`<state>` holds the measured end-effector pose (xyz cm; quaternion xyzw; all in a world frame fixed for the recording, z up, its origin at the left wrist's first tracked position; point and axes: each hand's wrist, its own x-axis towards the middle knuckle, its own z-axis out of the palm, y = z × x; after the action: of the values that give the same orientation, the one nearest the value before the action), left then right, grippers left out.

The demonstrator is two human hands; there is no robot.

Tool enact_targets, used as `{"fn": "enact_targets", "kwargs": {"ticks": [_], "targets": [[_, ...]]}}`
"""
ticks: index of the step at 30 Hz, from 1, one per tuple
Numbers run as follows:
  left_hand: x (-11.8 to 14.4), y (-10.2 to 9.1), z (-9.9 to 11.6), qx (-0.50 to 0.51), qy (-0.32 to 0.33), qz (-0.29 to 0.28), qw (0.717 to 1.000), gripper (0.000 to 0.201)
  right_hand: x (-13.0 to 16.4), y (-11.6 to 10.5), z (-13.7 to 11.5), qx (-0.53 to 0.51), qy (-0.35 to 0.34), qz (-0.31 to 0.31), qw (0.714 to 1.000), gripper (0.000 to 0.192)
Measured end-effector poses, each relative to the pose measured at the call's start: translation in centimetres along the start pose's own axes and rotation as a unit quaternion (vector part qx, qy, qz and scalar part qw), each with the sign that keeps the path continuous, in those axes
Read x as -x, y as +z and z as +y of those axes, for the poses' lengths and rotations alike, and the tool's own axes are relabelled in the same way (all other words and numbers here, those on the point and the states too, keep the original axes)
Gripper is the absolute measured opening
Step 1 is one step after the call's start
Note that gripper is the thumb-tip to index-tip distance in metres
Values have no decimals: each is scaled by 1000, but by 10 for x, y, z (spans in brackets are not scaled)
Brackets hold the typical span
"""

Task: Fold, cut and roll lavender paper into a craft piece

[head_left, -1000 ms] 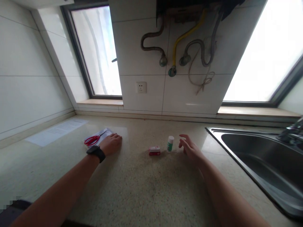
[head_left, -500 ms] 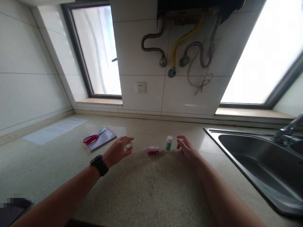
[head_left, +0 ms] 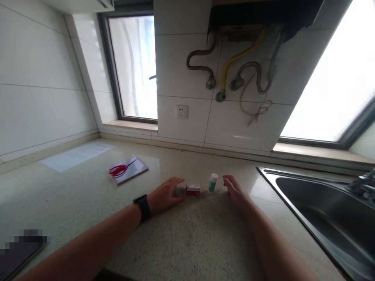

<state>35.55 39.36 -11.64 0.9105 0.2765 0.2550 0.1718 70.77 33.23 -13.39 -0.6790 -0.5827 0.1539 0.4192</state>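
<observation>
A speckled beige stone countertop [head_left: 187,242] is filling the near part of the view, smooth and faintly glossy, with both bare forearms reaching out across it from the near edge. A pixelated dark patch is sitting at the near left corner.

The left hand [head_left: 165,194], a black watch [head_left: 142,207] on its wrist, is lying palm down towards the middle of the countertop, fingers loosely spread and gripping nothing that can be made out; its fingertips are resting just beside a small red and white cardboard box [head_left: 193,189]. Next to the box a small white plastic bottle with a green label [head_left: 213,182] is standing upright. The right hand [head_left: 235,190] is resting just to the bottle's right, fingers relaxed and slightly apart, holding nothing.

Farther left, red-handled scissors [head_left: 120,169] are lying on a flat grey pad [head_left: 130,172], and a white printed sheet [head_left: 76,155] is lying towards the far left edge. A stainless steel sink [head_left: 325,203] is set into the right side.

Beyond the far edge, glossy white wall tiles are carrying a white socket [head_left: 181,112], corrugated metal hoses and a yellow hose [head_left: 238,58], with bright windows on both sides.
</observation>
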Motion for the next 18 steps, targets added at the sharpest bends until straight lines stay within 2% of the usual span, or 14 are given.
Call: {"fn": "enact_targets", "kwargs": {"ticks": [2, 5, 8, 11, 14, 18], "targets": [[5, -17, -14, -27, -21, 16, 999, 68, -1, 0, 2, -4, 1, -7, 1000, 47], [16, -59, -53, -86, -84, 52, 991, 71, -3, 2, 5, -9, 7, -18, 1000, 50], [34, -106, -102, -154, -180, 88, 968, 69, -5, 4, 7, -15, 10, -19, 1000, 50], [56, -141, -141, -196, -267, 82, 940, 53, -7, 6, 7, -14, 15, -15, 1000, 48], [72, -156, -159, -212, -316, 52, 923, 45, -7, 7, 7, 0, 23, -15, 1000, 47], [75, -155, -158, -210, -332, 57, 918, 38, -7, 8, 6, 11, 14, -15, 1000, 46]]}}
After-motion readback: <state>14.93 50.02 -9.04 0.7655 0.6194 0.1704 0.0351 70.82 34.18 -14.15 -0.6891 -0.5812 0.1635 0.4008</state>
